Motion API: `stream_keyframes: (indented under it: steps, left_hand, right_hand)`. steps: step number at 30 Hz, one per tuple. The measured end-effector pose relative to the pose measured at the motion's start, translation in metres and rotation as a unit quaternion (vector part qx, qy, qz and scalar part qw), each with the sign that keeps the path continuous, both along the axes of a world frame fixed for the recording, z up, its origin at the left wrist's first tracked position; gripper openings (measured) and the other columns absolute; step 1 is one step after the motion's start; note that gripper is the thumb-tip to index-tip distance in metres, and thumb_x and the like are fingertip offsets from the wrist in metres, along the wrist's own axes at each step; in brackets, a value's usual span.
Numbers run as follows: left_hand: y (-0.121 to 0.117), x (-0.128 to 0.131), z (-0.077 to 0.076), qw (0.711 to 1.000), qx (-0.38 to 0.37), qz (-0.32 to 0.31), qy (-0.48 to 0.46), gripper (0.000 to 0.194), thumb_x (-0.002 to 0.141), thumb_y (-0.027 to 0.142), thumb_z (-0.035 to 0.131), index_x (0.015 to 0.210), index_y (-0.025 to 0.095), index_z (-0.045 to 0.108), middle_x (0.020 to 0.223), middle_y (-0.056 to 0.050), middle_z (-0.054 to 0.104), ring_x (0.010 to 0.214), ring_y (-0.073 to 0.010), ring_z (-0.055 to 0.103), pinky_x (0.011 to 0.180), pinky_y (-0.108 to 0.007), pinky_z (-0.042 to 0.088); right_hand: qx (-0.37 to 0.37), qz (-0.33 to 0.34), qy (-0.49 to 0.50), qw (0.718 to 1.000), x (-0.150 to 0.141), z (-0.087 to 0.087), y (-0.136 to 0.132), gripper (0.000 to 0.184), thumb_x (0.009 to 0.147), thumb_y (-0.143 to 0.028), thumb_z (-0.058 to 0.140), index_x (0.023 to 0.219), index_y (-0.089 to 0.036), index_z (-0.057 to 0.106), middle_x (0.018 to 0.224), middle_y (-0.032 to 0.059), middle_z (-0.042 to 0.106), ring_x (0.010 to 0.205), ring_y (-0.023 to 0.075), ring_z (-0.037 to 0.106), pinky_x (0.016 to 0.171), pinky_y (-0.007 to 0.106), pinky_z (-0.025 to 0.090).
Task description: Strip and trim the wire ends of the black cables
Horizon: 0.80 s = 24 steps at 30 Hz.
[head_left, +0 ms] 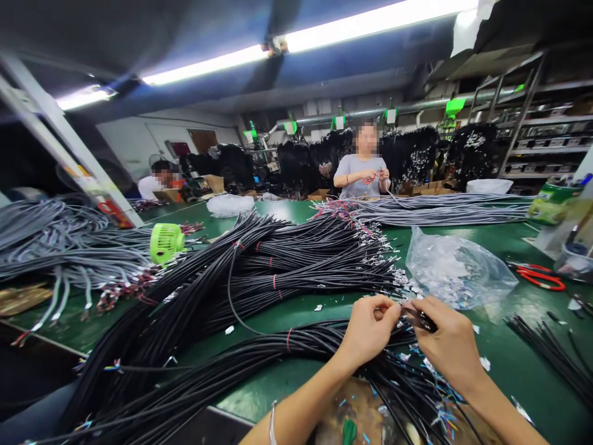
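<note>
My left hand (368,330) and my right hand (447,343) meet above the green table (296,309), both pinched on the end of one black cable (419,318). The cable end shows as a short dark stub between my fingertips. Under my hands lies a long bundle of black cables (259,364) tied with red bands, its stripped coloured wire ends fanning out near my right wrist. A clear plastic bag of small white parts (456,269) lies just beyond my hands.
More black cable bundles (287,266) cover the table's middle, grey cables (55,241) lie at the left and far right. A green fan (165,242) and red-handled scissors (540,276) rest on the table. A person in grey (364,170) works opposite; another sits at the far left.
</note>
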<state>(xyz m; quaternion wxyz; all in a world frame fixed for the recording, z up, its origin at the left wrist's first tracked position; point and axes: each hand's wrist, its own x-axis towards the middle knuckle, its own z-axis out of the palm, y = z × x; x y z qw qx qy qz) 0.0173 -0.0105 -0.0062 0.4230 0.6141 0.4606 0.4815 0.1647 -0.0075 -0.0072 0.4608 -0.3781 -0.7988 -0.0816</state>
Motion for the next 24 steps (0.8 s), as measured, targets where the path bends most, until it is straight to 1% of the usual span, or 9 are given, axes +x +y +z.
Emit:
stream_keyframes:
  steps: [3, 7, 10, 13, 15, 17, 20, 22, 24]
  left_hand:
    - [-0.004, 0.003, -0.002, 0.998, 0.021, 0.008, 0.051, 0.026, 0.083, 0.029, 0.048, 0.065, 0.012, 0.056, 0.055, 0.002, 0.048, 0.048, -0.0073, 0.04, 0.045, -0.018, 0.03]
    - [-0.003, 0.004, -0.008, 0.981, 0.101, 0.051, 0.158, 0.02, 0.083, 0.021, 0.048, 0.065, 0.014, 0.053, 0.058, 0.001, 0.053, 0.052, -0.0089, 0.046, 0.05, -0.019, 0.035]
    - [-0.003, 0.002, -0.012, 0.968, 0.133, 0.07, 0.202, 0.014, 0.077, 0.014, 0.051, 0.063, 0.016, 0.051, 0.062, 0.001, 0.055, 0.058, -0.0112, 0.05, 0.055, -0.021, 0.036]
    - [-0.005, 0.001, -0.014, 0.953, 0.159, 0.081, 0.245, 0.011, 0.074, 0.011, 0.05, 0.065, 0.017, 0.052, 0.067, 0.0, 0.056, 0.062, -0.0134, 0.051, 0.057, -0.024, 0.035]
    - [-0.007, 0.002, -0.015, 0.933, 0.184, 0.072, 0.301, 0.012, 0.074, 0.009, 0.048, 0.07, 0.018, 0.055, 0.072, -0.001, 0.058, 0.062, -0.0141, 0.052, 0.056, -0.024, 0.035]
    - [-0.008, 0.003, -0.017, 0.919, 0.2, 0.046, 0.338, 0.017, 0.072, 0.007, 0.046, 0.075, 0.018, 0.058, 0.075, -0.002, 0.06, 0.063, -0.0147, 0.054, 0.056, -0.024, 0.036]
    - [-0.006, 0.004, -0.018, 0.931, 0.2, -0.005, 0.307, 0.017, 0.072, 0.006, 0.049, 0.073, 0.018, 0.061, 0.074, -0.002, 0.061, 0.066, -0.015, 0.055, 0.059, -0.024, 0.038]
    - [-0.004, 0.003, -0.015, 0.954, 0.183, -0.03, 0.236, 0.012, 0.074, 0.01, 0.054, 0.066, 0.017, 0.06, 0.069, -0.002, 0.059, 0.065, -0.0142, 0.053, 0.06, -0.023, 0.038]
    - [-0.001, 0.002, -0.009, 0.98, 0.145, -0.034, 0.131, 0.011, 0.075, 0.015, 0.06, 0.064, 0.015, 0.058, 0.067, -0.001, 0.057, 0.064, -0.013, 0.051, 0.059, -0.022, 0.038]
  right_hand:
    - [0.014, -0.001, -0.001, 1.0, -0.001, -0.007, 0.0, 0.023, 0.084, -0.018, 0.049, 0.066, -0.016, 0.061, 0.058, 0.0017, 0.054, 0.049, 0.0128, 0.05, 0.05, 0.025, 0.032]
    - [-0.011, 0.022, -0.007, 1.0, 0.004, -0.016, 0.007, 0.029, 0.081, -0.025, 0.052, 0.054, -0.017, 0.057, 0.05, -0.0003, 0.048, 0.045, 0.0113, 0.044, 0.048, 0.026, 0.028]
    - [-0.061, 0.022, 0.006, 0.998, 0.004, -0.02, 0.012, 0.03, 0.08, -0.028, 0.051, 0.052, -0.017, 0.056, 0.051, -0.0007, 0.049, 0.045, 0.0097, 0.044, 0.048, 0.023, 0.031]
    - [-0.125, -0.013, 0.024, 0.992, 0.001, -0.017, 0.013, 0.033, 0.08, -0.029, 0.05, 0.049, -0.017, 0.054, 0.045, -0.0024, 0.045, 0.041, 0.009, 0.04, 0.043, 0.022, 0.029]
    - [-0.17, -0.032, 0.018, 0.985, 0.001, -0.011, 0.012, 0.033, 0.075, -0.028, 0.053, 0.045, -0.017, 0.05, 0.041, -0.0036, 0.04, 0.039, 0.009, 0.036, 0.042, 0.022, 0.026]
    - [-0.215, -0.039, 0.005, 0.976, 0.002, -0.007, 0.012, 0.03, 0.069, -0.027, 0.057, 0.042, -0.018, 0.048, 0.04, -0.0038, 0.04, 0.04, 0.0093, 0.035, 0.043, 0.023, 0.025]
    - [-0.289, -0.025, 0.004, 0.957, 0.007, -0.005, 0.018, 0.028, 0.066, -0.025, 0.055, 0.041, -0.018, 0.045, 0.04, -0.004, 0.04, 0.04, 0.0092, 0.035, 0.042, 0.022, 0.025]
    - [-0.332, -0.01, 0.02, 0.943, 0.012, -0.006, 0.026, 0.03, 0.069, -0.026, 0.049, 0.04, -0.018, 0.042, 0.039, -0.0045, 0.036, 0.039, 0.0084, 0.033, 0.039, 0.021, 0.026]
    - [-0.354, -0.003, 0.042, 0.934, 0.018, -0.006, 0.033, 0.032, 0.072, -0.027, 0.043, 0.042, -0.019, 0.042, 0.038, -0.0049, 0.034, 0.037, 0.0078, 0.03, 0.037, 0.02, 0.026]
